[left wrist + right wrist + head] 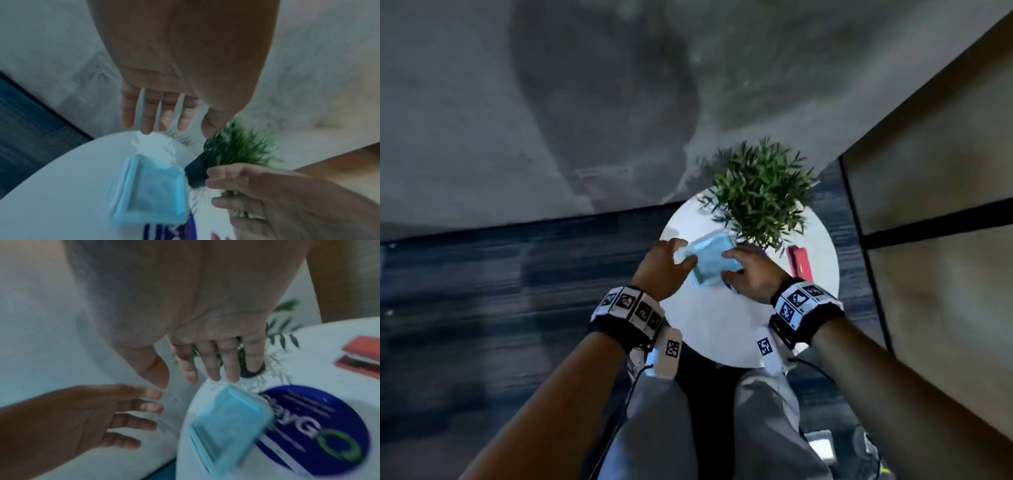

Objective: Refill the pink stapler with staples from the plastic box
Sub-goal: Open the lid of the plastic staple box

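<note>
**Both hands closing on the plastic box, stapler untouched**

Head: plastic box (710, 262) lies flat on the round white counter (709, 329), lid on, just in front of the plant (760, 192). Left hand (661, 269) flanks its left edge, right hand (751, 272) its right. Contact unclear from here. Pink stapler (799, 262) sits further right, nearer the right hand

Left wrist: left fingers (148, 113) straight and spread, hovering above the box's far-left side, holding nothing. Box is below and slightly right of the fingertips

Right wrist: right fingers (210, 363) straight, slightly spread, tips at the box's far edge, nothing gripped. Box's long axis runs roughly toward the person. Blurred frames
</note>
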